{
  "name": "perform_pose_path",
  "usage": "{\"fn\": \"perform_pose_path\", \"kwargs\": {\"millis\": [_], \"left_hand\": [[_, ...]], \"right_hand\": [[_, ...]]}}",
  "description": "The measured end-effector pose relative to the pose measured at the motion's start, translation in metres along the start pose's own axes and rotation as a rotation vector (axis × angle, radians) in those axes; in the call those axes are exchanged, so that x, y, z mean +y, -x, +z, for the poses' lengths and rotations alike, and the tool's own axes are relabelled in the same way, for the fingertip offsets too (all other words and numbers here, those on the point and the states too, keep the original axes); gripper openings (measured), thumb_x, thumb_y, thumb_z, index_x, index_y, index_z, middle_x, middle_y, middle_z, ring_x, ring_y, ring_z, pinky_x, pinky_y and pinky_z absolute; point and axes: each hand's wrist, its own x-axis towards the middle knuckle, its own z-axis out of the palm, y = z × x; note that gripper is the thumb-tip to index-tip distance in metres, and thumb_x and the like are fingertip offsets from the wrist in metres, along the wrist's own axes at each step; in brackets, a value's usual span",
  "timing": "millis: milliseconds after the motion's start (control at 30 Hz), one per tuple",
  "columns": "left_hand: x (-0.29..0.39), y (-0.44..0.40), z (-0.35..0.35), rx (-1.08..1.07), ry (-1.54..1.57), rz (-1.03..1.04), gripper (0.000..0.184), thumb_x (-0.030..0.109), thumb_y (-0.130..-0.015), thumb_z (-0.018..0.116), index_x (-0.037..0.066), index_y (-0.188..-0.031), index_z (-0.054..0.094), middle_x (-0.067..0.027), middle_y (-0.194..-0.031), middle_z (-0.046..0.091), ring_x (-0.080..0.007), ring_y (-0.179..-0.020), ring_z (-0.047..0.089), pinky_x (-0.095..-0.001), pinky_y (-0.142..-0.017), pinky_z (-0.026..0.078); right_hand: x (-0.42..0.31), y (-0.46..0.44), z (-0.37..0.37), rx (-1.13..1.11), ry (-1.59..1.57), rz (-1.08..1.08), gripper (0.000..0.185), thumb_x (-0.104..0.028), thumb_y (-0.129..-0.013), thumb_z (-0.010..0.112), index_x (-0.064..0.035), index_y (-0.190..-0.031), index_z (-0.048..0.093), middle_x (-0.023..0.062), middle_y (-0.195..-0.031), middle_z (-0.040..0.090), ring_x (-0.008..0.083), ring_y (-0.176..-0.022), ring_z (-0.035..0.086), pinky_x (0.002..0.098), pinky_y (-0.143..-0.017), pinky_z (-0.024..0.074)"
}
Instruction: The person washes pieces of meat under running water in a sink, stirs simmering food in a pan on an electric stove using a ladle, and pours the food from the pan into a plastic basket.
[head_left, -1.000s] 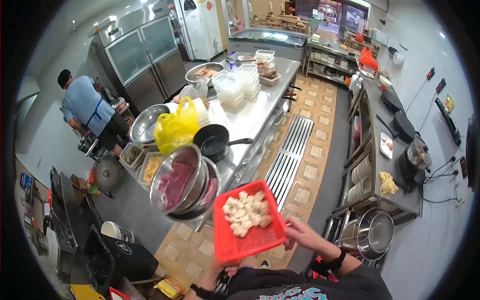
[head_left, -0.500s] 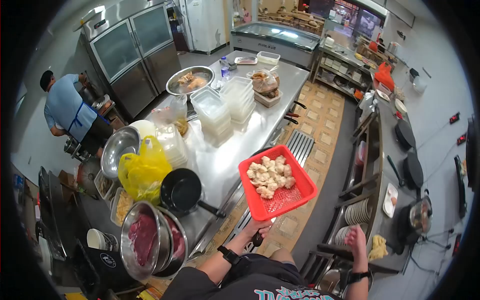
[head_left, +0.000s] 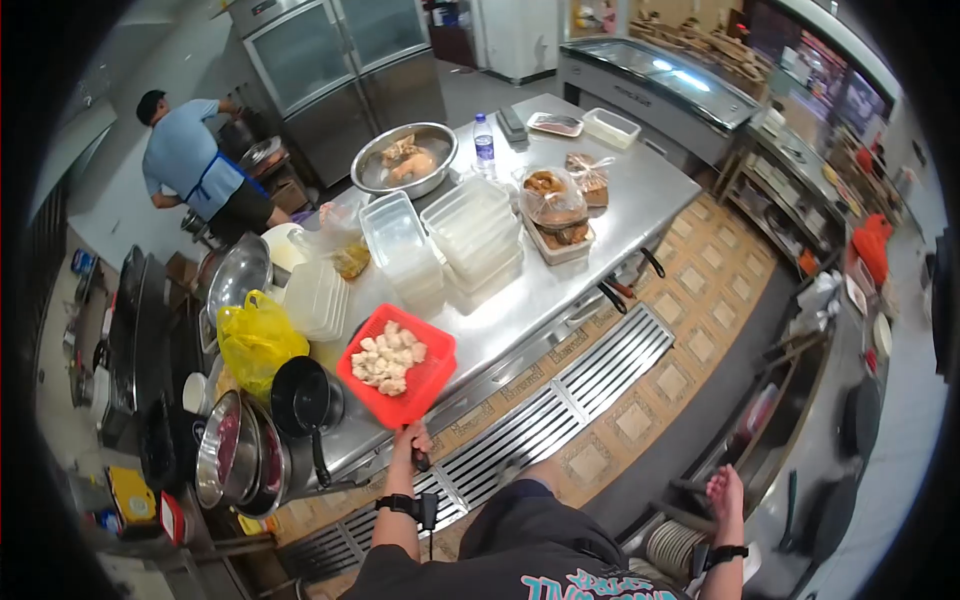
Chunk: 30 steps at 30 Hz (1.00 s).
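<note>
My left hand is closed at the near edge of a red plastic basket. A black handle juts from the same hand; the rest of that tool is hidden. Pale, lumpy chunks, possibly raw meat, lie in the basket, which is over the steel table's near edge. My right hand is off to the right, fingers loosely curled and holding nothing visible. Below it stand stacked plates on a shelf.
The steel table carries clear plastic tubs, a yellow bag, a black pan and bowls of red meat. Pan handles jut from its side. A floor grate runs alongside. A person works at far left.
My view has turned right. The basket in my left hand has shifted left, from over the floor to the table edge. My right hand stays low at the right.
</note>
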Motion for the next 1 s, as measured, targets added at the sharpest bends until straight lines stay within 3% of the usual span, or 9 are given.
{"fn": "perform_pose_path", "kwargs": {"millis": [167,233,333,567,600,733,867,933,1000], "left_hand": [[0.003,-0.028,0.037,0.305,-0.192,0.246,0.017,0.021,-0.081,0.058,0.006,-0.085,0.049,-0.0032,-0.069,0.053,-0.0144,-0.053,0.051,-0.0252,-0.048,0.044],[0.006,-0.038,0.057,0.434,-0.200,0.208,0.022,0.025,-0.081,0.058,0.006,-0.089,0.050,-0.0034,-0.070,0.054,-0.0157,-0.056,0.052,-0.0270,-0.053,0.047],[0.006,-0.065,0.070,0.565,-0.304,0.210,0.026,0.030,-0.081,0.059,0.008,-0.090,0.049,-0.0028,-0.073,0.054,-0.0156,-0.060,0.054,-0.0277,-0.054,0.048],[-0.028,-0.096,0.127,1.714,-0.762,0.491,0.062,0.055,-0.072,0.059,0.001,-0.101,0.051,-0.0144,-0.097,0.055,-0.0269,-0.086,0.053,-0.0390,-0.078,0.043],[-0.041,-0.094,0.163,1.777,-0.728,0.477,0.068,0.061,-0.073,0.051,-0.001,-0.100,0.054,-0.0217,-0.105,0.054,-0.0341,-0.098,0.051,-0.0432,-0.084,0.041],[-0.135,-0.132,0.293,2.252,-0.675,0.170,0.066,0.056,-0.081,0.039,-0.005,-0.100,0.053,-0.0273,-0.105,0.052,-0.0418,-0.096,0.050,-0.0489,-0.082,0.041],[-0.278,-0.223,0.301,1.895,-1.039,0.376,0.066,0.051,-0.087,0.032,-0.010,-0.079,0.056,-0.0241,-0.075,0.059,-0.0380,-0.076,0.056,-0.0449,-0.068,0.044],[-0.337,-0.278,0.357,1.432,-0.808,0.215,0.061,0.053,-0.085,0.033,-0.002,-0.083,0.059,-0.0129,-0.063,0.053,-0.0220,-0.060,0.050,-0.0363,-0.054,0.040],[-0.380,-0.336,0.421,1.184,-0.630,0.039,0.055,0.054,-0.083,0.037,0.004,-0.072,0.060,-0.0067,-0.051,0.046,-0.0176,-0.045,0.044,-0.0343,-0.045,0.036]], "right_hand": [[-0.108,-0.151,0.053,-0.156,0.112,-0.021,0.023,-0.032,-0.086,0.047,-0.0099,-0.085,0.050,0.0036,-0.060,0.050,0.0167,-0.050,0.052,0.0277,-0.045,0.0430],[-0.121,-0.211,0.027,-0.294,0.097,-0.039,0.021,-0.031,-0.086,0.047,-0.0106,-0.082,0.050,0.0036,-0.058,0.049,0.0171,-0.049,0.051,0.0278,-0.044,0.0425],[-0.102,-0.284,-0.069,-0.147,0.056,-0.003,0.026,-0.025,-0.083,0.045,-0.0116,-0.061,0.042,0.0040,-0.048,0.043,0.0181,-0.040,0.047,0.0295,-0.036,0.0394],[-0.135,-0.325,-0.154,-0.028,0.742,0.473,0.020,-0.024,-0.083,0.045,-0.0091,-0.070,0.049,0.0066,-0.052,0.050,0.0188,-0.044,0.051,0.0327,-0.040,0.0419],[-0.146,-0.347,-0.157,-0.057,0.782,0.487,0.019,-0.024,-0.083,0.045,-0.0089,-0.071,0.049,0.0066,-0.053,0.050,0.0185,-0.044,0.051,0.0325,-0.039,0.0419],[-0.216,-0.464,-0.177,-0.217,0.938,0.439,0.017,-0.022,-0.084,0.044,-0.0080,-0.076,0.049,0.0065,-0.053,0.051,0.0176,-0.044,0.051,0.0318,-0.038,0.0419],[-0.320,-0.641,-0.207,-0.358,0.993,0.157,0.015,-0.021,-0.085,0.044,-0.0070,-0.081,0.050,0.0065,-0.054,0.051,0.0166,-0.045,0.051,0.0310,-0.037,0.0418],[-0.371,-0.780,-0.233,-0.474,0.860,-0.088,0.015,-0.020,-0.086,0.044,-0.0066,-0.084,0.050,0.0065,-0.055,0.051,0.0161,-0.045,0.052,0.0307,-0.037,0.0418],[-0.476,-0.828,-0.151,-0.241,0.785,-0.165,0.006,-0.012,-0.083,0.045,-0.0069,-0.080,0.046,0.0035,-0.051,0.043,0.0125,-0.039,0.042,0.0246,-0.032,0.0355]]}}
